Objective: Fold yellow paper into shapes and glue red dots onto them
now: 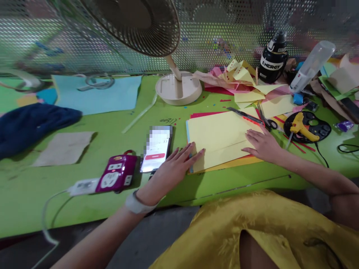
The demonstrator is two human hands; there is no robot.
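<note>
A stack of coloured paper (218,134) lies on the green table, pale yellow on top with red, blue and orange edges showing beneath. A crease or line crosses the top sheet's lower part. My left hand (179,162) rests with fingers spread on the stack's left edge. On its right edge lies my right hand (260,144), fingers stretched out flat. A red and black utility knife (246,116) lies across the top right corner, just above my right hand. Scissors (267,121) sit right beside it. Left of the stack lies a lit phone (157,149).
A fan (179,89) stands at the back before a perforated metal screen. Paper scraps (238,78), a black bottle (273,58) and a clear bottle (312,67) crowd the back right. A yellow glue gun (304,127) lies far right; a purple power adapter (117,172) is at left.
</note>
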